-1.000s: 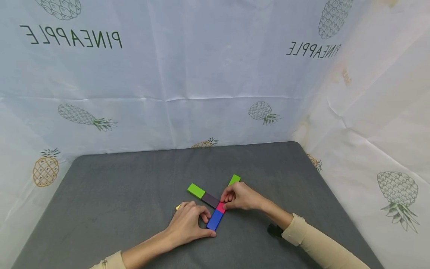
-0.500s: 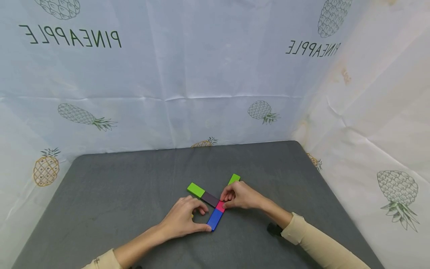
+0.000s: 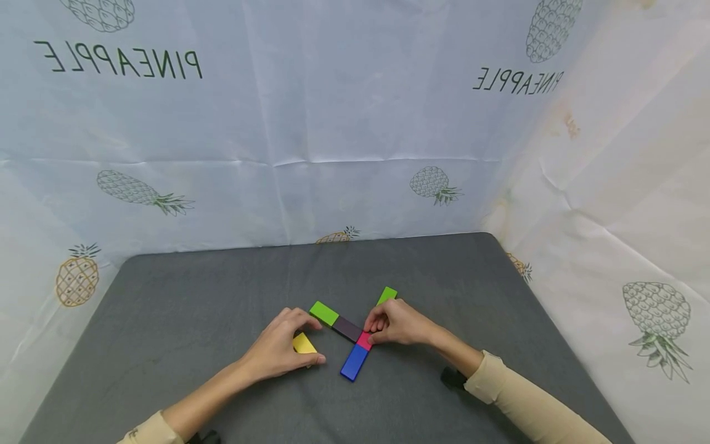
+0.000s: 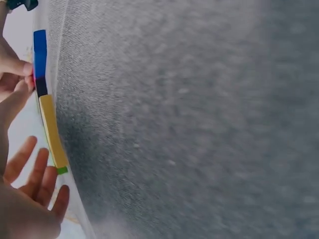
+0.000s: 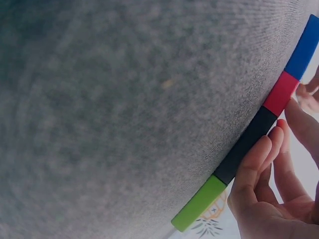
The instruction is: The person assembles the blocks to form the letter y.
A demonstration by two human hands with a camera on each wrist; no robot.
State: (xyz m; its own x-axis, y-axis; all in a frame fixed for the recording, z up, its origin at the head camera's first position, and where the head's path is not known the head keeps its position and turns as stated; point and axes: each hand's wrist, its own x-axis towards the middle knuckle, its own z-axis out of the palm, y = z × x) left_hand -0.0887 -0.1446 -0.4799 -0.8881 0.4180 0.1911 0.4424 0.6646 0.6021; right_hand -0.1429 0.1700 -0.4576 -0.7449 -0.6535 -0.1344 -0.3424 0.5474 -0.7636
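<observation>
A yellow block [image 3: 304,344] lies between the spread thumb and fingers of my left hand [image 3: 277,346], which are curved but apart. My right hand [image 3: 402,322] pinches the red block [image 3: 363,341] at the middle of a row of blocks. Against its near end sits a blue block [image 3: 354,362]. In the right wrist view, a black block [image 5: 246,144] and a green block [image 5: 199,204] extend the row beyond it; my right fingers lie beside the black one. A second arm, a dark block [image 3: 347,329] with a green block [image 3: 324,313], branches toward the upper left.
A dark grey cloth-covered table [image 3: 222,290] carries everything. Light curtains [image 3: 355,123] printed with pineapples hang at its back and sides. Black wrist gear [image 3: 453,378] sits under the right forearm.
My left hand has left the blue block and moved left to the yellow block, which now shows between thumb and fingers. The right hand and the joined blocks have stayed in place.
</observation>
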